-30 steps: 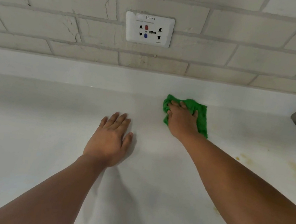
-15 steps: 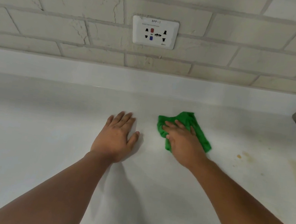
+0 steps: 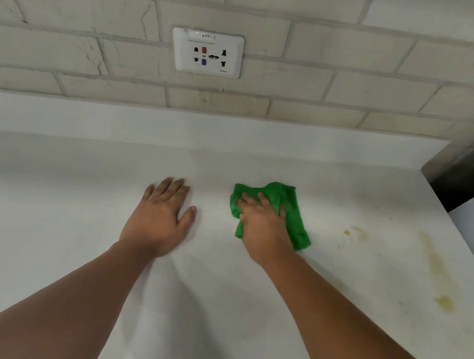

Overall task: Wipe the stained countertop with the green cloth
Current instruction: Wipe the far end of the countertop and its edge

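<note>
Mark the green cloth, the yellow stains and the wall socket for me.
green cloth [image 3: 297, 223], head view, exposed fabric at its right side.
yellow stains [image 3: 435, 263], head view, middle of the long streak.
wall socket [image 3: 206, 52], head view, centre of the white faceplate.

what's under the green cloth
The green cloth lies on the white countertop, right hand on top. Whether stains lie beneath cannot be seen: the cloth covers that patch.
</note>
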Motion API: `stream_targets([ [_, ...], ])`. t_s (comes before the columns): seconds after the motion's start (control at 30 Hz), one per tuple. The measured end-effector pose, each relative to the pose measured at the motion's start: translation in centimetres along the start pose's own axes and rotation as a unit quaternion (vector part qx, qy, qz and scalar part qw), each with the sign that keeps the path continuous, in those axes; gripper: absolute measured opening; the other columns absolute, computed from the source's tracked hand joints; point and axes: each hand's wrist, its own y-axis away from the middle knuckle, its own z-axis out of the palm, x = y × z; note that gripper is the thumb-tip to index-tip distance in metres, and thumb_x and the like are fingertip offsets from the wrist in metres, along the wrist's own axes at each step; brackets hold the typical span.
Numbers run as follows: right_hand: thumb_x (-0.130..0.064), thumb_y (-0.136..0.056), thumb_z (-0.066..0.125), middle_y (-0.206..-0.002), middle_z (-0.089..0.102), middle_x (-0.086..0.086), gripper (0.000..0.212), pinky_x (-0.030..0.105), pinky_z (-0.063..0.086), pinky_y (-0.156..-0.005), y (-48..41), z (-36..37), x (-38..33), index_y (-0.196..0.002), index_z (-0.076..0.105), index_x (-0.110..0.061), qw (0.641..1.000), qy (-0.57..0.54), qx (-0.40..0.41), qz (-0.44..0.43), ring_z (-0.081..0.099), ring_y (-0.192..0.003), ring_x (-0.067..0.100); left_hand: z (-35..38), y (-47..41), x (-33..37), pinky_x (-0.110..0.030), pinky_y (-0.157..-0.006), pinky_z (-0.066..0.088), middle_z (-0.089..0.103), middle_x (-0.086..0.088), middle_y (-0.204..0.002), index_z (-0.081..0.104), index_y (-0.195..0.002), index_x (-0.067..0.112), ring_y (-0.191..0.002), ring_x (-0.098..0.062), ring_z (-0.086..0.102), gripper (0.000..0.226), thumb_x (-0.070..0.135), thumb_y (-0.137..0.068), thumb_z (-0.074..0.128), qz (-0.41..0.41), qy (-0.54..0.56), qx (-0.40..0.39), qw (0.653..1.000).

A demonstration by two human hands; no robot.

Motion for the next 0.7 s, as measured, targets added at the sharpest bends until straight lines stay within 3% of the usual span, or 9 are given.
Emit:
stream_targets([
  [0.1,-0.022,-0.101,0.036,-0.156,0.029,-0.014,0.044,0.046,0.013,-0.117,4.0,0.0,1.7,-0.143,0.041,-0.031,1.000,-0.014,0.005,-0.003,0.016,-0.147,0.013,-0.4,0.1,0.3,-0.040,-0.122,0.012,0.031,0.000,-0.158,0.040,-0.148,0.018,-0.149,-0.018,0.018,0.064,0.054,-0.098,0.023,-0.003,0.009,-0.004,1.000],
  [0.27,-0.020,-0.102,0.034,-0.159,0.023,-0.013,0.044,0.049,0.016,-0.117,6.4,-2.8,8.7,-0.145,0.038,-0.030,0.996,-0.009,-0.006,0.091,0.013,-0.148,0.014,-0.9,0.2,1.2,-0.042,-0.121,0.012,0.026,-0.002,-0.160,0.035,-0.151,0.016,-0.149,-0.020,0.016,0.060,0.048,-0.101,0.027,-0.018,-0.023,-0.035,0.999],
  [0.43,-0.015,-0.098,0.040,-0.160,0.018,-0.010,0.051,0.060,0.015,-0.116,5.2,-4.3,9.1,-0.147,0.033,-0.027,0.990,0.018,-0.039,0.138,0.011,-0.149,0.019,-2.2,-0.1,5.0,-0.045,-0.116,0.025,0.043,-0.013,-0.150,0.051,-0.137,0.009,-0.141,-0.027,0.035,0.058,0.046,-0.098,0.030,0.001,-0.024,-0.002,1.000],
  [0.5,-0.010,-0.093,0.045,-0.161,0.018,-0.008,0.060,0.060,0.013,-0.115,5.9,-3.3,7.0,-0.149,0.029,-0.026,0.993,0.025,-0.056,0.098,0.010,-0.149,0.020,-1.5,0.9,7.5,-0.045,-0.118,0.023,0.040,-0.014,-0.152,0.050,-0.138,0.010,-0.142,-0.028,0.033,0.055,0.044,-0.098,0.037,0.018,-0.001,0.004,1.000],
  [0.6,-0.012,-0.096,0.041,-0.160,0.019,-0.012,0.054,0.058,0.011,-0.115,8.0,-1.8,6.3,-0.147,0.033,-0.028,0.998,0.035,-0.039,-0.020,0.009,-0.149,0.017,0.2,2.4,9.9,-0.044,-0.121,0.016,0.033,-0.013,-0.156,0.047,-0.140,0.010,-0.146,-0.027,0.024,0.053,0.044,-0.099,0.040,0.030,0.016,-0.006,0.999],
  [0.7,-0.010,-0.098,0.038,-0.160,0.019,-0.013,0.053,0.057,0.012,-0.115,6.4,-3.1,8.5,-0.147,0.034,-0.028,0.997,0.024,-0.054,-0.041,0.009,-0.149,0.015,0.8,3.0,10.1,-0.043,-0.122,0.011,0.027,-0.010,-0.159,0.041,-0.145,0.012,-0.149,-0.026,0.017,0.060,0.049,-0.098,0.035,0.016,0.015,0.008,1.000],
])
